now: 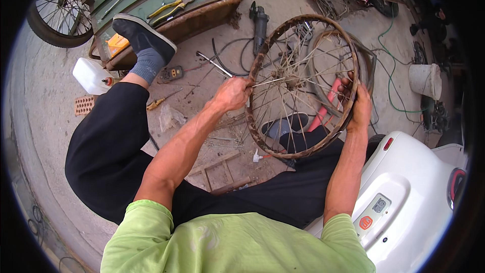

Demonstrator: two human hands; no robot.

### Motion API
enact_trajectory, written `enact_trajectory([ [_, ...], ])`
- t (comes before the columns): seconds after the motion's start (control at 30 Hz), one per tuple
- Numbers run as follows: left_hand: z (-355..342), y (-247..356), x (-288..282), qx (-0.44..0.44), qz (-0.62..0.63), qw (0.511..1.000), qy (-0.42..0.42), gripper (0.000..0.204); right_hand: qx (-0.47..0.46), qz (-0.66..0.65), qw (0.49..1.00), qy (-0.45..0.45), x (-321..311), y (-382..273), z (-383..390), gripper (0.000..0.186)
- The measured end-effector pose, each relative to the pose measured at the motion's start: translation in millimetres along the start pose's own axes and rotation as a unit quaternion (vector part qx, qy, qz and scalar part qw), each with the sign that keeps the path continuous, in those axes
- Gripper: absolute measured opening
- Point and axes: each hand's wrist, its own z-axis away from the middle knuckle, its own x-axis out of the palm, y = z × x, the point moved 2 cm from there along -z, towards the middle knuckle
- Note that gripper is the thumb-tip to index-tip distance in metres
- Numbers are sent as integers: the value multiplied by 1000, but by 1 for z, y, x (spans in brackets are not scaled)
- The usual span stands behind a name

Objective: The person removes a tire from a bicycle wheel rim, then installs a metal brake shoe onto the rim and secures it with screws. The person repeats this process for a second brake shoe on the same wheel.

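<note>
Green-sleeved forearms reach down to a rusty spoked wheel rim (303, 86) standing upright over the person's black-trousered lap, the right hand (359, 103) closed around its right edge and the left hand (231, 93) clenched on a thin metal tool (216, 64) at the rim's left side. It looks light but stiff, rough with rust rather than slippery, its thin spokes (283, 101) easily bent, so the rim itself seems the safest hold. Around it lie an angle grinder (259, 24), pliers (172, 9) on a green cart and a white vehicle body (409, 192)
</note>
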Motion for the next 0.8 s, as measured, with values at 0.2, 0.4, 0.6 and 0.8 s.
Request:
enact_trajectory([
  [0.2, -10, -2, -7, 1, -44, 999, 10, 33, 1, -9, 1000, 0, 2, 3, 2, 39],
  [0.4, -26, -8, -14, 19, -87, 996, -24, 34, -7, -16, 1000, 1, 5, 6, 3, 35],
  [0.6, -61, -13, -32, 88, -135, 986, -50, 29, -18, -39, 999, -13, 13, 4, 7, 35],
  [0.8, -96, -10, -10, 156, -79, 981, -82, 25, -24, -14, 999, -19, 15, 6, 10, 36],
])
